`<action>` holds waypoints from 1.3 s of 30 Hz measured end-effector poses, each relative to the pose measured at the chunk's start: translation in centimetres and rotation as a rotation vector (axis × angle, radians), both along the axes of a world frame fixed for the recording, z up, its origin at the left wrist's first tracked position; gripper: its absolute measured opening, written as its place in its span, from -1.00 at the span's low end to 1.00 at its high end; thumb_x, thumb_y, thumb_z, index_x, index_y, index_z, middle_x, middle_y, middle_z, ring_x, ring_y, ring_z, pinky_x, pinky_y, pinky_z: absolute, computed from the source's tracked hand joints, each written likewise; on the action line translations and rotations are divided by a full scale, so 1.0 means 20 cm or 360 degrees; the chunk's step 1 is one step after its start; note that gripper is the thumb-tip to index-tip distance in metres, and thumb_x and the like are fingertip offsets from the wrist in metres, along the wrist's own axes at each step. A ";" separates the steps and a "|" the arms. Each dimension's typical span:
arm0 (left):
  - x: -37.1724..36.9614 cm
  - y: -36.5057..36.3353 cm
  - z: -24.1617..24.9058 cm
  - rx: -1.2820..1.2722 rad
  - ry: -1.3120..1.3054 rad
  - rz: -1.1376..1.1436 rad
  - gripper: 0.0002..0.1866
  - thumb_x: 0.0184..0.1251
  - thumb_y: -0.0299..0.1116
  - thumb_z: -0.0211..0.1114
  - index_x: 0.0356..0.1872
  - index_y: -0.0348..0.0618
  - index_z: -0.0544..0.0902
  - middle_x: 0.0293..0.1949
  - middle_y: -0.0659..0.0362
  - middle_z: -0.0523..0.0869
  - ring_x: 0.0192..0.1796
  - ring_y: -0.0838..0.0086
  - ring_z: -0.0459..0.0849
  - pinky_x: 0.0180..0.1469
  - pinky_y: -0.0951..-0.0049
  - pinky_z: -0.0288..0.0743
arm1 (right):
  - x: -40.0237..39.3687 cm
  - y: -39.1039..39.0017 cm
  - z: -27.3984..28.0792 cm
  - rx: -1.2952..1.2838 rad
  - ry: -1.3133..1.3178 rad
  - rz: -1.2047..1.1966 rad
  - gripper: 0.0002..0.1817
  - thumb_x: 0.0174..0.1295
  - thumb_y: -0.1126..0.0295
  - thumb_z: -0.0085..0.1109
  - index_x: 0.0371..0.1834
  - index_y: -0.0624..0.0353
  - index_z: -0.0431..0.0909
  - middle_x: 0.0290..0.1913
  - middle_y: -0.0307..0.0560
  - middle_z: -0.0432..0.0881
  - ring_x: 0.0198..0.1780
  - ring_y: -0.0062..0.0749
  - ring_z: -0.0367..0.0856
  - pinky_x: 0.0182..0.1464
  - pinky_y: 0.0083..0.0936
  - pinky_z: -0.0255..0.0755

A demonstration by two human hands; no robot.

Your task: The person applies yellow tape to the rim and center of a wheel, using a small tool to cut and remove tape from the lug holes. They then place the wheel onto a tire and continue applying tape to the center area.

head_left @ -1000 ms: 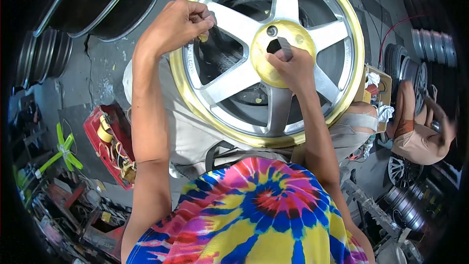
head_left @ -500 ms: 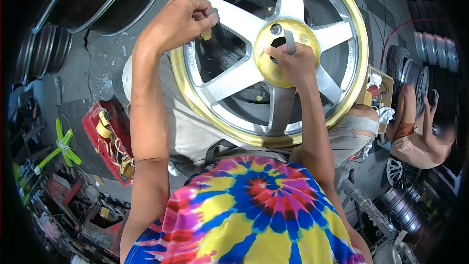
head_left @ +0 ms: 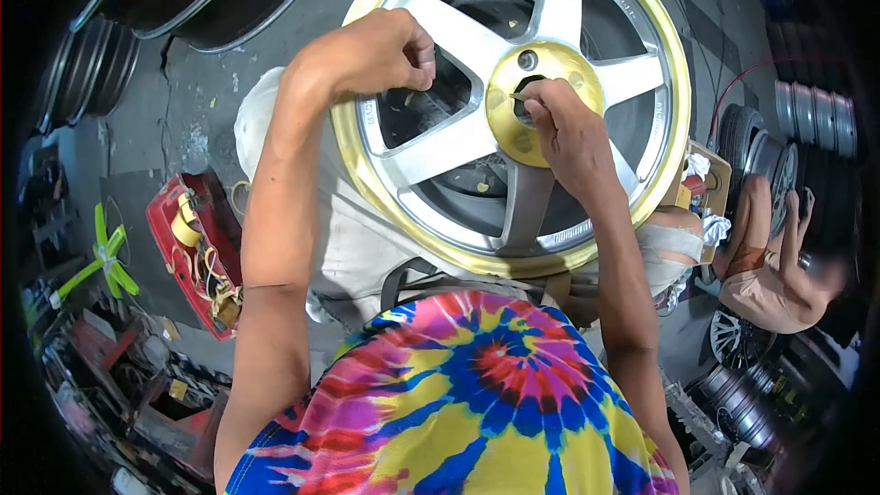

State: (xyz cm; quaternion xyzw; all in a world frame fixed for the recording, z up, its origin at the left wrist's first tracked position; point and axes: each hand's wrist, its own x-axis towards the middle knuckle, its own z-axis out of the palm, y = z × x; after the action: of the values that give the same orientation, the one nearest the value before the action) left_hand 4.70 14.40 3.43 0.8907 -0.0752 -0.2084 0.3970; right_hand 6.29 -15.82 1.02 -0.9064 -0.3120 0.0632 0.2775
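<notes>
Probably for easy reach, 1 spoked wheel is lying across the lap, hands apart: right hand pinching a thin piece at the yellow hub, left hand curling, contents unclear.

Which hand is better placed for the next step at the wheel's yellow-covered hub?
Probably right: the right hand is at the hub, pinching a thin tool; the left hand is off near the rim.

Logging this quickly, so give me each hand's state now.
Left hand: curled closed above the wheel; contents can't be told.
Right hand: closed, pinching a thin strip at the hub.
</notes>
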 end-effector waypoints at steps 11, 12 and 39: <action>-0.01 -0.02 -0.02 0.0260 -0.0139 0.0121 -0.71 0.37 -0.25 0.45 -0.12 -0.32 0.82 -0.32 -0.09 0.83 -0.30 0.22 0.75 -0.10 0.26 0.60 | 0.08 0.06 -0.02 -0.0129 -0.0345 0.0352 -0.89 0.40 0.47 0.26 -0.06 0.13 0.64 -0.18 -0.10 0.62 -0.19 -0.09 0.70 -0.13 -0.24 0.57; -0.01 -0.02 -0.02 0.0256 -0.0136 0.0124 -0.71 0.37 -0.25 0.45 -0.12 -0.32 0.82 -0.32 -0.09 0.83 -0.30 0.22 0.75 -0.10 0.26 0.60 | 0.08 0.06 -0.02 -0.0120 -0.0406 0.0389 -0.88 0.32 0.52 0.26 -0.13 0.12 0.57 -0.23 -0.10 0.55 -0.21 -0.14 0.69 -0.16 -0.25 0.59; -0.12 -0.37 0.05 0.0357 -0.0253 -0.0316 -0.47 0.15 -0.11 0.61 0.12 -0.15 0.79 -0.15 -0.11 0.83 0.04 0.00 0.79 0.18 0.12 0.65 | -0.02 0.07 -0.01 0.0008 -0.0264 0.0173 -0.86 0.28 0.55 0.27 -0.12 0.23 0.60 -0.29 0.12 0.62 -0.28 0.16 0.72 -0.25 -0.04 0.60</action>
State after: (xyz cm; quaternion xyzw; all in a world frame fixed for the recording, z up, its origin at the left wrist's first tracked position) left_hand 2.23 6.97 4.35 0.9313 -0.1704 -0.1826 0.2653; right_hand 5.88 -14.38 0.90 -0.8896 -0.3827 0.0021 0.2493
